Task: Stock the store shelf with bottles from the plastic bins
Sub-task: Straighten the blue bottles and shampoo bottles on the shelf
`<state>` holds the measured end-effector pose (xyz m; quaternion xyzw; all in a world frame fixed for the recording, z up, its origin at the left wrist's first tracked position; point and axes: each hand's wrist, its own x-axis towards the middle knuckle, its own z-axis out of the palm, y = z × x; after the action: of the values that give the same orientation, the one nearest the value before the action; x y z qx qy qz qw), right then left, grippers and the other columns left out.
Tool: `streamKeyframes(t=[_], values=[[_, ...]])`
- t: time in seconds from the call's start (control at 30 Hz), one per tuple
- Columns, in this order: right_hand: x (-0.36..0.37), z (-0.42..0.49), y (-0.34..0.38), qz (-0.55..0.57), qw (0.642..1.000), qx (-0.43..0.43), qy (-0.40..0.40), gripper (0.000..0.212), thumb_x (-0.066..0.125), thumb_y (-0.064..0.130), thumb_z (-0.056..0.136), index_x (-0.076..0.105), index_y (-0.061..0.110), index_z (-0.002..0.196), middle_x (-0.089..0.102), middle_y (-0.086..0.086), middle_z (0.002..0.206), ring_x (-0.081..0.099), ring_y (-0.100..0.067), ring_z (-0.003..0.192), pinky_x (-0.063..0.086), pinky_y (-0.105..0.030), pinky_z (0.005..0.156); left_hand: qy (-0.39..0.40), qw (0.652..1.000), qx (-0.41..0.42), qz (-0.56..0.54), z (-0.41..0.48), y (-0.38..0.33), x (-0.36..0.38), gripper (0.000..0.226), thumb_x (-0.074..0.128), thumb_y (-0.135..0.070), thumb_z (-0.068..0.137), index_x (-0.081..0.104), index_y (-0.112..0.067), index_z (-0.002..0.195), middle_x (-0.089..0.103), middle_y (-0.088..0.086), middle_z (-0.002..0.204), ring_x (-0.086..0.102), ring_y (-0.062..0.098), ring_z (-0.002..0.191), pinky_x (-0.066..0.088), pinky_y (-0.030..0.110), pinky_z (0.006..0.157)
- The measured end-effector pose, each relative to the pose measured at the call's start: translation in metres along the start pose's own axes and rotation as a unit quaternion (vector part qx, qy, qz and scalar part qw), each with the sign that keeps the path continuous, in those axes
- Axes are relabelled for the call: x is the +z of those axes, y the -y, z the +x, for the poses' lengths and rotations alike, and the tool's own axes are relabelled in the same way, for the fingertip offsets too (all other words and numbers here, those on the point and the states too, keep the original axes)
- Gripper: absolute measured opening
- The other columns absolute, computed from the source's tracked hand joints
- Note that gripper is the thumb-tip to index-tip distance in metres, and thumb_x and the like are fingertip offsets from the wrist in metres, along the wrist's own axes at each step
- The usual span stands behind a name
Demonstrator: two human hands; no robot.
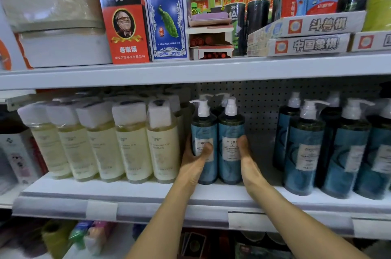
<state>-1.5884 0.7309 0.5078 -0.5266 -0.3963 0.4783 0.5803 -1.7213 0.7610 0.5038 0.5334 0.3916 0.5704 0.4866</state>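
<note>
The middle shelf (148, 192) is running the full width of the view, with a perforated back panel (260, 106) showing behind it and an upper shelf (190, 70) sitting above. On the upper shelf a red-and-black card box (124, 15) and a blue card box (167, 13) are standing upright side by side, and flat board-game boxes (306, 45) are lying stacked to the right.

On the middle shelf a row of pale cream bottles (131, 146), each wrapped in clear film, is standing at the left. A group of blue pump bottles (304, 148) is standing at the right, with bare shelf lying between it and the centre. In that centre, two more blue pump bottles are standing upright on the middle shelf, touching side by side, with further pump heads showing behind them. The left blue bottle (204, 129) is sitting just beside the last cream bottle, and the right blue bottle (230, 153) is touching it.

The person's left hand (194, 159) is gripping the left blue bottle, fingers going round its left side and the thumb (207, 150) lying across the label. The right hand (246, 159) is holding the right blue bottle from its right side, thumb curling onto the front edge, while its fingers are hiding behind the bottle. A white price-tag holder (101, 209) is sitting on the shelf's front lip.
</note>
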Motion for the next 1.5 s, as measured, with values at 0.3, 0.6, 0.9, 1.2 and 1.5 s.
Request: streamKeyframes(t=[0.3, 0.6, 0.9, 1.2, 1.5], values=[[-0.006, 0.001, -0.003, -0.014, 1.0, 0.02, 0.011, 0.125, 0.063, 0.089, 0.036, 0.05, 0.023, 0.141, 0.058, -0.006, 0.136, 0.057, -0.026, 0.122, 0.041, -0.039, 0.11, -0.006, 1.0, -0.004, 0.024, -0.004, 0.005, 0.002, 0.056, 0.075, -0.013, 0.086, 0.046, -0.03, 0.13, 0.061, -0.017, 0.11, 0.059, -0.009, 0.093, 0.051, 0.006, 0.068], [-0.006, 0.007, -0.007, 0.004, 0.995, -0.102, 0.019, 0.059, 0.079, 0.027, 0.079, 0.046, 0.032, 0.128, 0.06, 0.013, 0.107, 0.055, 0.01, 0.089, 0.043, -0.005, 0.067, -0.023, 0.999, 0.016, 0.033, -0.008, 0.003, 0.004, 0.055, 0.073, -0.007, 0.086, 0.047, -0.023, 0.131, 0.061, -0.019, 0.107, 0.062, -0.016, 0.085, 0.049, 0.005, 0.069], [-0.003, 0.007, -0.006, -0.011, 0.995, -0.096, 0.003, 0.057, 0.081, 0.029, 0.078, 0.048, 0.031, 0.125, 0.062, 0.01, 0.107, 0.056, 0.007, 0.087, 0.044, -0.01, 0.069, -0.006, 1.0, 0.013, 0.014, -0.006, 0.005, 0.002, 0.052, 0.076, -0.007, 0.083, 0.051, -0.027, 0.124, 0.064, -0.015, 0.109, 0.062, -0.007, 0.093, 0.052, 0.008, 0.071], [0.002, -0.016, -0.008, -0.111, 0.982, -0.143, -0.054, 0.082, 0.08, 0.038, 0.079, 0.035, 0.022, 0.146, 0.059, 0.002, 0.132, 0.056, -0.01, 0.111, 0.045, -0.02, 0.088, 0.014, 0.999, 0.02, 0.042, -0.017, -0.005, -0.01, 0.063, 0.083, -0.023, 0.079, 0.05, -0.024, 0.133, 0.067, -0.012, 0.116, 0.064, -0.008, 0.1, 0.054, 0.013, 0.082], [-0.021, -0.058, -0.016, -0.225, 0.919, -0.266, -0.183, 0.057, 0.057, 0.027, 0.098, 0.031, 0.022, 0.148, 0.032, 0.019, 0.136, 0.03, 0.004, 0.125, 0.027, -0.021, 0.103, -0.063, 0.979, 0.135, 0.137, -0.094, 0.0, 0.017, 0.065, 0.07, -0.032, 0.091, 0.034, -0.033, 0.145, 0.036, -0.017, 0.147, 0.037, -0.003, 0.134, 0.033, 0.022, 0.112]])
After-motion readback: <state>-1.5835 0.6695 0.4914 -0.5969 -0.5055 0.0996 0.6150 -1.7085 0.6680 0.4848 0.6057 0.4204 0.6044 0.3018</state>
